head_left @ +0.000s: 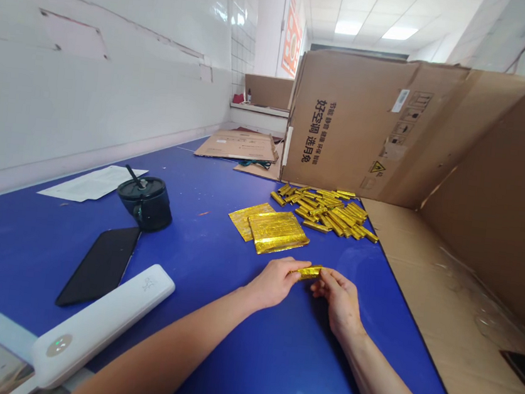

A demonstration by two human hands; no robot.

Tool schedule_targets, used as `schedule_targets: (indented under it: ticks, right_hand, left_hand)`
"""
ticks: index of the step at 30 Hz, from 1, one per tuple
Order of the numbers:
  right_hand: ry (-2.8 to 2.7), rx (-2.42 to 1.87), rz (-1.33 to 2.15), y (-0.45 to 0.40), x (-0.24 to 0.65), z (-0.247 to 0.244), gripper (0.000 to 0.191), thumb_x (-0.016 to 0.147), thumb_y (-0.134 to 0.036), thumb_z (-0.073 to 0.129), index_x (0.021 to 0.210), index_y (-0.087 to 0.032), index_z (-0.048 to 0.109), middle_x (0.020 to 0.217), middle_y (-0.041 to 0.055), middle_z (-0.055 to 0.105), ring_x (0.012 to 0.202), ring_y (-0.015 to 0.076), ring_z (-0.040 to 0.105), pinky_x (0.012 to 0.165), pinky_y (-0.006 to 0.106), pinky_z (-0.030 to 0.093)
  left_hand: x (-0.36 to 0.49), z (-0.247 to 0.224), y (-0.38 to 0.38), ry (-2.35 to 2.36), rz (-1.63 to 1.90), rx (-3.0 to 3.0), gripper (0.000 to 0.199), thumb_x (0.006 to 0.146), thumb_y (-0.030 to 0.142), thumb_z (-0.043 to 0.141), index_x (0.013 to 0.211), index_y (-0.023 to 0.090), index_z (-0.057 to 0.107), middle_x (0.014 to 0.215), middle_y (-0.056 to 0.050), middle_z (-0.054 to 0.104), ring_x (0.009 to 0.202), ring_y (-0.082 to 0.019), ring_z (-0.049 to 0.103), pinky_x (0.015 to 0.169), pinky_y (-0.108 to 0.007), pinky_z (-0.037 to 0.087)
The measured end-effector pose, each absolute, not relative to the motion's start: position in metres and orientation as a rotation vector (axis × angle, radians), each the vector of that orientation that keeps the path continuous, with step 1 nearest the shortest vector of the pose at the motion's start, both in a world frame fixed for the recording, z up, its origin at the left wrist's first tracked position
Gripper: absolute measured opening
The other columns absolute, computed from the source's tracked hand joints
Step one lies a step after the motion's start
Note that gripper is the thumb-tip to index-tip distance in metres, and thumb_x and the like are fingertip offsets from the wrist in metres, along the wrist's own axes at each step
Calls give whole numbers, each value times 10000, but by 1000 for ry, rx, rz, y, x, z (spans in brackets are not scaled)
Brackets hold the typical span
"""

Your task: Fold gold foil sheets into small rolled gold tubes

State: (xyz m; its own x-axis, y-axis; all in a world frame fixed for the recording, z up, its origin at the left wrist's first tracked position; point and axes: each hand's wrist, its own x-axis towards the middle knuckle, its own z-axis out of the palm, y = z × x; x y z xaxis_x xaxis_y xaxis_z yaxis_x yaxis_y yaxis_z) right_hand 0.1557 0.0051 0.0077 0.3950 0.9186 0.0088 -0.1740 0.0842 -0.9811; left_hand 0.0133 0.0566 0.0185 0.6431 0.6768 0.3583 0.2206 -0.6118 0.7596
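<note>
A small folded strip of gold foil (309, 272) is stretched between my two hands, just over the blue table. My left hand (276, 281) pinches its left end between thumb and fingers. At the other end, my right hand (340, 297) grips it with thumb and fingertips. Just beyond lie flat gold foil sheets (278, 232), one overlapping another. Farther back is a loose pile of folded gold foil strips (331, 212), similar in size to the held one.
A white bar-shaped device (103, 324) lies at the left, beside a black phone (100, 264). Behind them stand a dark lidded mug (150, 206) and white paper (93, 183). A large cardboard box (356, 125) walls off the back and right. Flat cardboard (237, 145) lies at the far end.
</note>
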Motion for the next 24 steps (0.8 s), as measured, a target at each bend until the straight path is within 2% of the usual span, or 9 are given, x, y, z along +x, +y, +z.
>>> schedule_targets:
  ticks: [6,17,21,24]
  right_hand:
    - [-791,-1229,946,6,157,6,199,577,-317,680,636,-135,625,452,-18,553,417,94,469,421,207,370]
    - [-751,-1205,949,4,153,8,183,608,-285,643,528,-159,537,406,-43,506,386,87,466,418,206,378]
    - [-721,-1200,960,4,153,9,163,601,-273,636,552,-163,525,402,-54,494,376,92,483,409,207,393]
    - [-712,-1193,974,4,154,9,172,571,-252,650,677,-178,536,466,-54,545,388,111,515,401,222,409]
  left_hand:
    - [14,17,55,660,863,2176,337,800,107,408,1108,143,539,964,-59,583,887,-159,532,807,-258,394]
    - [15,20,51,675,877,2139,298,799,133,439,1066,156,570,925,-47,598,847,-148,547,778,-245,406]
    - [16,20,52,667,901,2111,262,811,152,437,1016,142,600,901,-51,611,826,-142,556,756,-236,412]
    - [15,21,51,651,900,2131,258,814,149,433,1002,147,609,891,-50,615,815,-141,557,749,-238,413]
